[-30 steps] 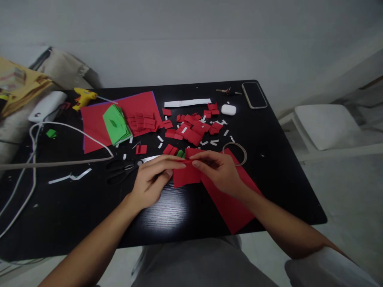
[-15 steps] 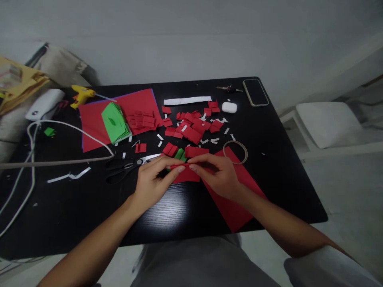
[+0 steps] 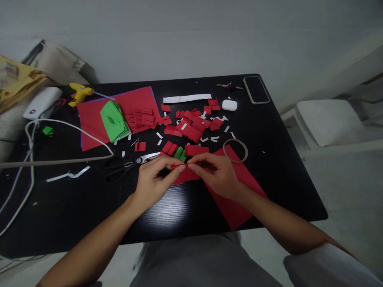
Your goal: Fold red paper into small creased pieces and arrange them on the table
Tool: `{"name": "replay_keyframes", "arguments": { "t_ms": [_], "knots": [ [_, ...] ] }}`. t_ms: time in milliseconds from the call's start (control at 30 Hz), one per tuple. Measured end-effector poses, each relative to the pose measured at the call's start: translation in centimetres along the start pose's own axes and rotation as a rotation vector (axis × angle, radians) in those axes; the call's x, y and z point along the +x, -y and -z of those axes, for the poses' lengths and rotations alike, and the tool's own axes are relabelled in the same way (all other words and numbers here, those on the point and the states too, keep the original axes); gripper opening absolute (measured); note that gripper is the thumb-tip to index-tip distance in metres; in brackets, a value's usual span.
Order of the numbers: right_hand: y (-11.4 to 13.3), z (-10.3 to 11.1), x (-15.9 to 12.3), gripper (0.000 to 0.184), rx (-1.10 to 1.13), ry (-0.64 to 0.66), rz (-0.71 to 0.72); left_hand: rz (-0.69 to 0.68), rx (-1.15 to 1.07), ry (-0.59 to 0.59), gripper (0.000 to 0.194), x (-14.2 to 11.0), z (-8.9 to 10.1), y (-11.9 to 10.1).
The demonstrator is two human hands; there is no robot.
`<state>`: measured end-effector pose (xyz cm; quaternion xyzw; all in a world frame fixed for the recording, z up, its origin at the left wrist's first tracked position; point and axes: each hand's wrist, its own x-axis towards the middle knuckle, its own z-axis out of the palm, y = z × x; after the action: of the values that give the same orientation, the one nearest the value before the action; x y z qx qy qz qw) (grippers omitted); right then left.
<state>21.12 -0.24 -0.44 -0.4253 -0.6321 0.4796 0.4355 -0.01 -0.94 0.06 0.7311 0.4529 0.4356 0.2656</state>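
Both hands pinch one small piece of red paper (image 3: 178,166) between thumbs and fingertips, just above the table. My left hand (image 3: 155,175) is closed on its left end, and my right hand (image 3: 218,174) on its right end; the fingers cover most of it. Under the hands lies red paper (image 3: 188,175), and a larger red sheet (image 3: 231,205) extends below my right hand. Scissors (image 3: 125,163) with black handles lie left of my left hand. Folded red pieces (image 3: 191,125) are heaped beyond the hands, with a small green piece (image 3: 180,154) close by.
On the black table (image 3: 98,211) are a yellow glue gun (image 3: 79,93), green papers (image 3: 114,121), a roll of tape (image 3: 245,151), a white case (image 3: 229,105), keys (image 3: 229,86) and a phone (image 3: 256,90). A white cable (image 3: 72,163) crosses the left side. White paper scraps are scattered about.
The hands keep the same pinch on the red paper, almost without moving. The view has shifted very slightly, so the table items appear a little higher.
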Motion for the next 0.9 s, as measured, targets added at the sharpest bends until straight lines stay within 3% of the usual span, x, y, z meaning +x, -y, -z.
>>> {"name": "replay_keyframes", "arguments": {
  "t_ms": [467, 667, 900],
  "knots": [
    [-0.11, -0.12, 0.32, 0.013, 0.121, -0.012, -0.126, 0.052, -0.041, -0.028, 0.001, -0.03, -0.12, 0.1],
    [-0.16, -0.18, 0.07, 0.013, 0.121, -0.029, -0.123, 0.064, -0.058, 0.027, 0.005, 0.03, -0.03, 0.07],
    [0.02, -0.22, 0.09, 0.015, 0.137, -0.031, -0.123, 0.046, -0.043, 0.007, 0.004, 0.12, -0.03, -0.16]
  ]
}}
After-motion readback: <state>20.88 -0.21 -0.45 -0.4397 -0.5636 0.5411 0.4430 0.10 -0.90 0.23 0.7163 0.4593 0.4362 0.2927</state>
